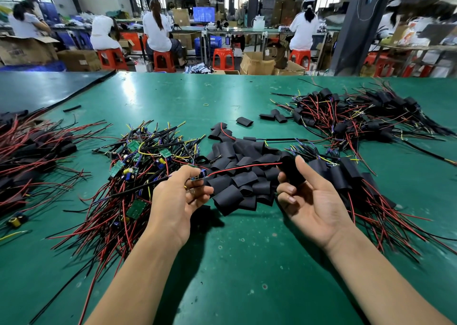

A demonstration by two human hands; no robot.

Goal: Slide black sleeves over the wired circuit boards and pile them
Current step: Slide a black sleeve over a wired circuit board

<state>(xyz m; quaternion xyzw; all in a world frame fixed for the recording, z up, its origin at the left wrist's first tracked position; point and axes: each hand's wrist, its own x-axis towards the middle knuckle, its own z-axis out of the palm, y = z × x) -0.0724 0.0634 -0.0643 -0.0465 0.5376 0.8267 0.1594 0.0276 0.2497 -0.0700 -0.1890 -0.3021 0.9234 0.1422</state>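
Observation:
My left hand (pixel 181 196) pinches a small wired circuit board (pixel 197 174) with a blue capacitor. Its red and black wires (pixel 244 167) stretch right into a black sleeve (pixel 290 170) held in the fingers of my right hand (pixel 311 198). Between and behind the hands lies a heap of loose black sleeves (pixel 237 173). A tangle of bare green boards with wires (pixel 138 166) lies to the left. Sleeved boards are piled at the right (pixel 346 171) and far right (pixel 358 117).
The green table (pixel 235 263) spreads in front of me. More sleeved wire bundles (pixel 29 156) lie at the far left, beside a dark mat (pixel 44 89). A small yellow coil (pixel 15 221) sits near the left edge. People sit at benches beyond the table.

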